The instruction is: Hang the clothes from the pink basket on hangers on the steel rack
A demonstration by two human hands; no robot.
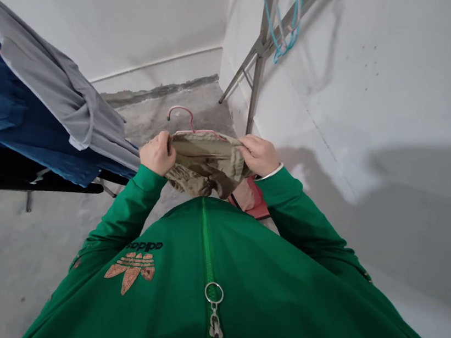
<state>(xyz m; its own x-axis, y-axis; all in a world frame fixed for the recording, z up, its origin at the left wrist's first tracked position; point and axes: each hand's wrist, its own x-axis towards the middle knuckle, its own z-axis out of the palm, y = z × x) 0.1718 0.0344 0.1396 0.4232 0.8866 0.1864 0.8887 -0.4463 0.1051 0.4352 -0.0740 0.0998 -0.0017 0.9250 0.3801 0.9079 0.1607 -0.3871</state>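
Observation:
Stretched between my two hands is a khaki garment (214,159), probably trousers, its waistband held wide in front of my chest. My left hand (158,153) is closed on its left edge. At the opposite edge, my right hand (259,154) pinches the fabric, with a white bangle on that wrist. A pink hanger (183,109) sits inside the waistband, its hook sticking up above the cloth and pointing left. The lower part of the garment hangs bunched and is partly hidden by my green jacket.
Grey and blue clothes (50,74) hang over a rack on the left, with black cloth below. A metal rack stand (257,73) with blue hangers (285,44) leans by the right wall. A red item (261,198) lies beneath my right forearm.

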